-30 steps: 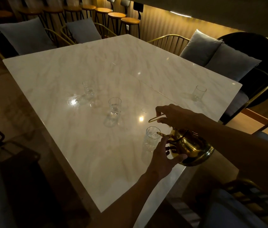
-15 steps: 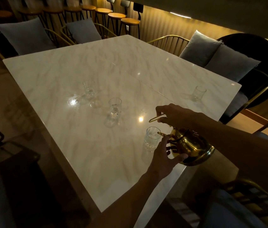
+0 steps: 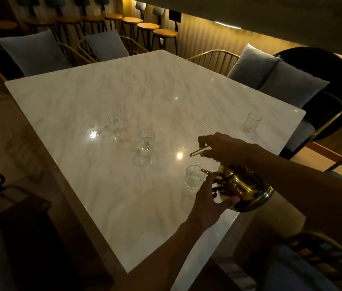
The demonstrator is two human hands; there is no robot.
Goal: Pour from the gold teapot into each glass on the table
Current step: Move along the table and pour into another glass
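The gold teapot (image 3: 247, 191) is tilted to the left over the table's near right edge, its spout above the rim of the nearest glass (image 3: 193, 179). My right hand (image 3: 222, 147) grips the teapot's thin gold handle from above. My left hand (image 3: 211, 195) rests against the teapot's front side with fingers spread, just right of that glass. A second glass (image 3: 146, 140) stands mid-table, a third glass (image 3: 113, 119) farther back left, and a plain tumbler (image 3: 251, 122) near the right edge. All stand on the white marble table (image 3: 103, 185).
Gold wire chairs with grey cushions (image 3: 279, 80) line the right and far sides. A row of bar stools (image 3: 145, 28) stands behind. A dark chair (image 3: 323, 259) sits at the bottom right and another at the left edge.
The hands and teapot stay in almost the same pose. The view has shifted only slightly.
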